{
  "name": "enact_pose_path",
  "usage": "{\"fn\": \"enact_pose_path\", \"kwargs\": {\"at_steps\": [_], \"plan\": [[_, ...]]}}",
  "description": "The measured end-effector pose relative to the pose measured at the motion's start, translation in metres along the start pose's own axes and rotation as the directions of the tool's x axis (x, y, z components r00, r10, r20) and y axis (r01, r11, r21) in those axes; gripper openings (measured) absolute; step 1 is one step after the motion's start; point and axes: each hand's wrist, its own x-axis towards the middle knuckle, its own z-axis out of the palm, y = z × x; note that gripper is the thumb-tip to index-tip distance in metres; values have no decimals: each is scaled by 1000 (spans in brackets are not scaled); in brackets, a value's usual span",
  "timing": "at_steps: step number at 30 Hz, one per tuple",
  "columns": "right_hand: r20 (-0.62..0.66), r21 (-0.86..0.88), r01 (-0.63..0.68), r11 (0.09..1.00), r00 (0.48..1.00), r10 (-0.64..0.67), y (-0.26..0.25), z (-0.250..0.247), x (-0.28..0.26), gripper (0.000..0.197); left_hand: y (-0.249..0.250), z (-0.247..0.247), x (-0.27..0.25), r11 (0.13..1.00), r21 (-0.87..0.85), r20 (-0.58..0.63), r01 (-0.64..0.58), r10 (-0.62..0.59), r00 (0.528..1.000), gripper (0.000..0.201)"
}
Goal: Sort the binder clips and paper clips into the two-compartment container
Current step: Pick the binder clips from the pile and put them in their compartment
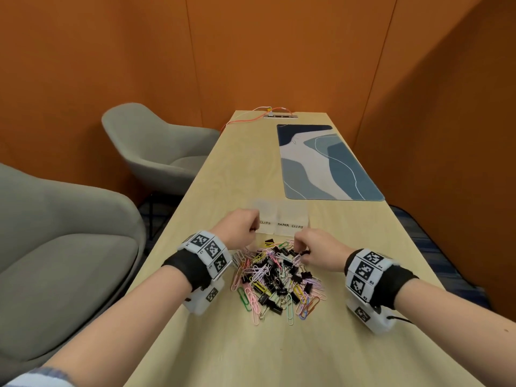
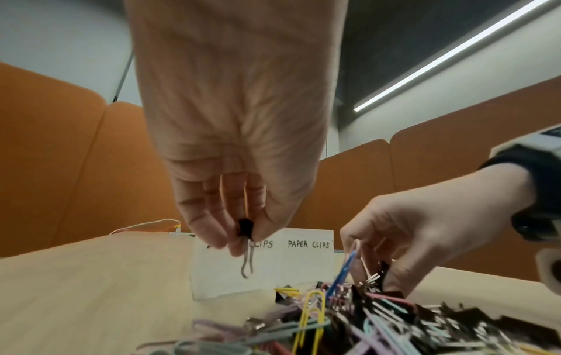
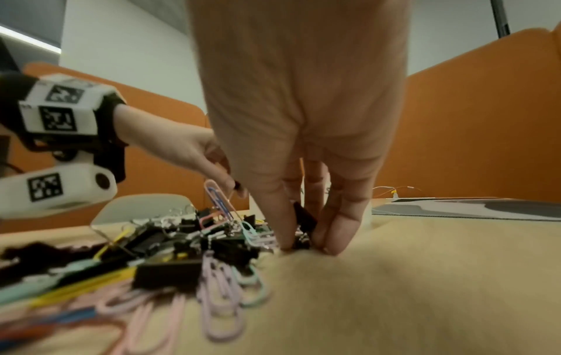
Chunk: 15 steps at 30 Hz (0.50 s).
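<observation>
My left hand (image 2: 240,149) pinches one black binder clip (image 2: 245,228) betw. thumb and fingers (image 2: 209,223); its wire handles hang down, long axis approx. vertical. The container (image 1: 282,216) stands just beyond this hand, on the far side of the pile (image 1: 276,277) on the tabletop (image 1: 349,344). The label "PAPER CLIPS" is on its right half, so I judge the left half, nearest to my left hand, is for this clip. My right hand (image 3: 303,120) is low at the pile's far edge, fingers pressed around another black clip (image 3: 303,216).
</observation>
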Motion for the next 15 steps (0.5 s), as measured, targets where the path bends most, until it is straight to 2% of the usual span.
{"fn": "enact_pose_path", "kwargs": {"at_steps": [2,7,12,15], "plan": [[-6,-33,-3,999,1000,3,0,0,0,16,5,-2,-1,1000,16,-17,-1,1,1000,24],[-7,5,-21,1000,1000,21,7,-4,-1,22,24,5,6,990,140,184,-36,10,983,26],[5,175,-110,978,994,110,19,-13,-6,20,33,11,14,982,190,132,2,-28,991,36],[45,223,-180,958,984,174,24,-19,-6,21,34,15,17,984,178,122,-7,-15,992,34]]}}
